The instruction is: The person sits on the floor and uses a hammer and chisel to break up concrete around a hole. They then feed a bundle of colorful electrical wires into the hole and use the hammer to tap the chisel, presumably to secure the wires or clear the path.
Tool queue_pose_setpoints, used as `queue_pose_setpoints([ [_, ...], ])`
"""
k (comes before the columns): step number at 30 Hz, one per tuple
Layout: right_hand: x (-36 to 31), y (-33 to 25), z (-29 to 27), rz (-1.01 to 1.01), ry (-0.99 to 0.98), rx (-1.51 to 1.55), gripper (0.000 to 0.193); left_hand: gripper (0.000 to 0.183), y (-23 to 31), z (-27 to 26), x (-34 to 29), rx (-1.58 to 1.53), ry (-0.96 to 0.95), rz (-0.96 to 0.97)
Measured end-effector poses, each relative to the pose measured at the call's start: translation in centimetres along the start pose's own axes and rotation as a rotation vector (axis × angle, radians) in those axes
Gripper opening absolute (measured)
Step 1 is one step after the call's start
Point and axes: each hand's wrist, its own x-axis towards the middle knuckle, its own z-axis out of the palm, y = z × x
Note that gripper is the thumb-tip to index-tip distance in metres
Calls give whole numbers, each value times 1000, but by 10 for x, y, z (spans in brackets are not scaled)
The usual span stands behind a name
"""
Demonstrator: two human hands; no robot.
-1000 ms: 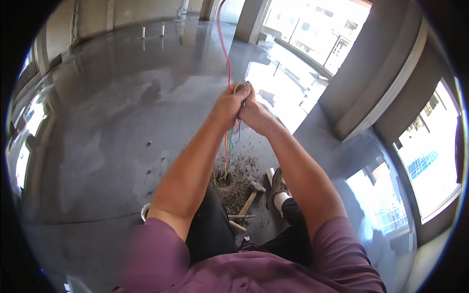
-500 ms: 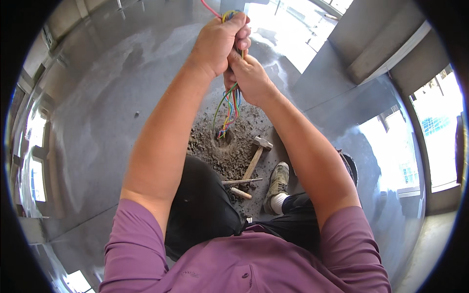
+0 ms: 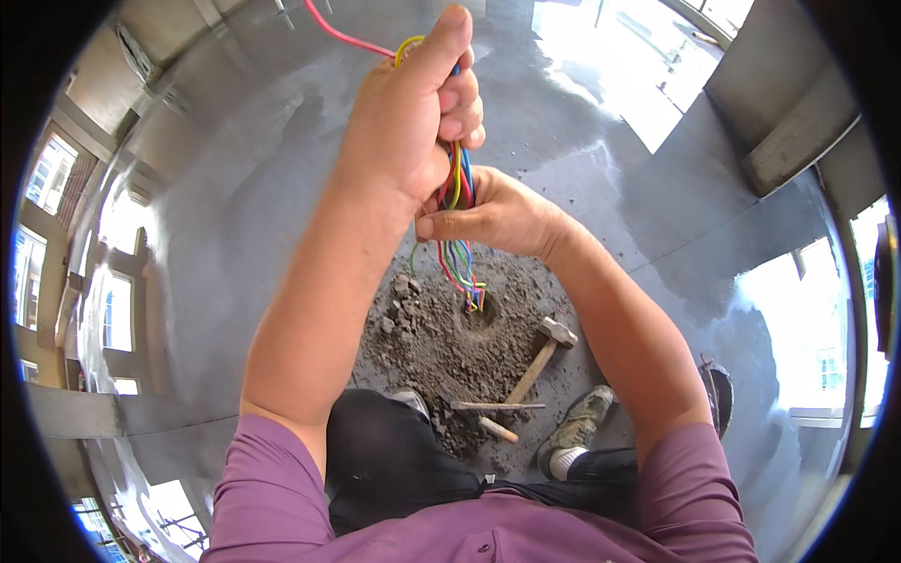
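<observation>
A bundle of coloured electrical wires [image 3: 459, 174], red, yellow, green and blue, runs up from a small hole [image 3: 479, 314] in the floor. My left hand [image 3: 408, 122] is wrapped round its upper part, thumb up. A pink wire end [image 3: 347, 36] sticks out past that fist to the upper left. Just below, my right hand [image 3: 493, 214] grips the same bundle, its thumb across the front. Beneath the right hand the wires spread slightly and drop into the hole.
Broken concrete rubble [image 3: 441, 338] lies around the hole. On it rest a hammer [image 3: 544, 357] with a wooden handle, a thin metal rod [image 3: 497, 405] and a short wooden-coloured stick [image 3: 498, 430]. My shoe [image 3: 577, 422] stands to the right on the grey floor [image 3: 216, 235].
The view has shifted, so the rubble and hammer sit lower and further right. My right hand has turned, its thumb now crossing the wires. Both hands still hold the bundle.
</observation>
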Motion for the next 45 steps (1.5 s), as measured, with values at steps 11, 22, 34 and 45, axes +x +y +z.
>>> queue_pose_setpoints([
  [11,38,13,-4,207,81,-114,51,47,-8,-17,21,152,371,158],
  [22,37,16,6,157,-32,-114,59,21,9,1,1,713,595,351],
  [34,30,14,21,218,96,-155,58,47,15,-4,-17,592,300,542],
  [45,58,35,72,-24,198,-281,22,51,28,-52,-47,187,427,378],
])
